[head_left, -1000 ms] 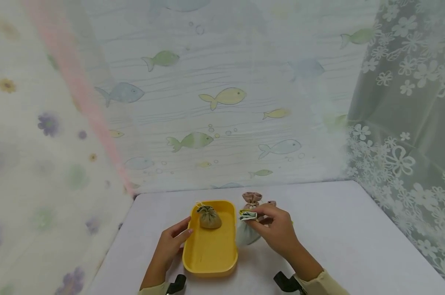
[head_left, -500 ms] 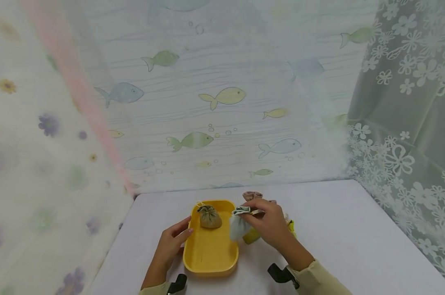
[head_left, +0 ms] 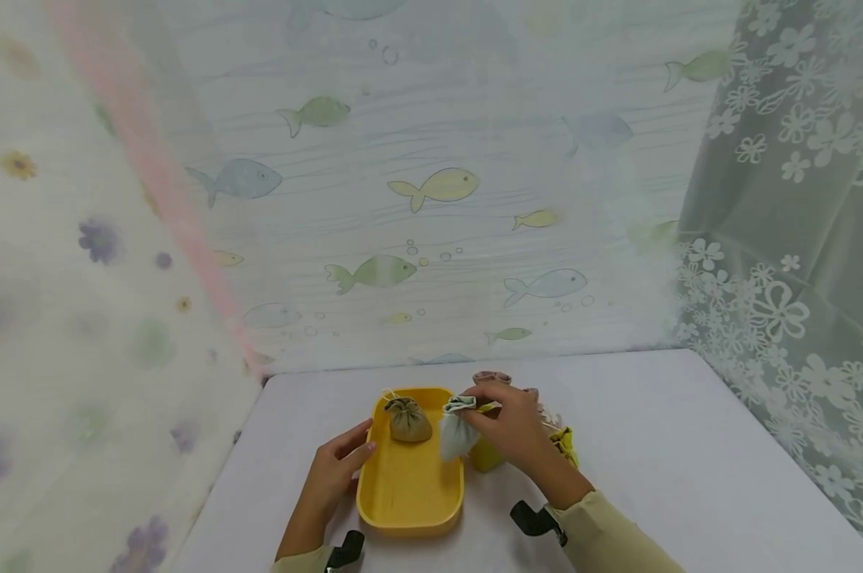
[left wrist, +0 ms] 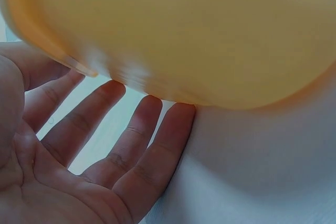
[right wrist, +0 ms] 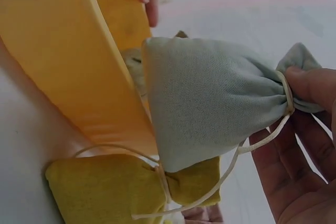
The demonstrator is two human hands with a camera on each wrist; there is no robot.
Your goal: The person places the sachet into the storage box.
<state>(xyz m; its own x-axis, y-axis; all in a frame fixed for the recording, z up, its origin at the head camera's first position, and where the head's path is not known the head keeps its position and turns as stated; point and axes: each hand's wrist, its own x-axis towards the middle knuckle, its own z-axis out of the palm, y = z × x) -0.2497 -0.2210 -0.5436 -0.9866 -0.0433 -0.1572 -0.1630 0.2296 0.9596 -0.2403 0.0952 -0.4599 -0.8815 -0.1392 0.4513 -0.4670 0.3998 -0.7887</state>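
My right hand (head_left: 510, 428) pinches the gathered neck of a pale blue-grey drawstring pouch (right wrist: 205, 95), its pale cord hanging loose. The pouch overlaps the right rim of a yellow tray (head_left: 410, 501) in the head view. My left hand (head_left: 336, 471) holds the tray's left side, thumb at the rim. In the left wrist view the fingertips (left wrist: 152, 103) rest against the outer wall. Inside the tray's far end sits an olive-brown drawstring pouch (head_left: 410, 423). A mustard pouch (right wrist: 100, 187) lies beside the tray's right side, below the held pouch.
Behind and beside my right hand are more pouches: a dusty-pink one (head_left: 491, 377) and a yellow one (head_left: 565, 444), partly hidden. A white cloth (head_left: 660, 461) covers the table. A fish-print curtain (head_left: 431, 239) hangs at its far edge.
The blue-grey pouch has moved left with my right hand, from beside the tray to its right rim, uncovering the mustard pouch. My left hand stays at the tray.
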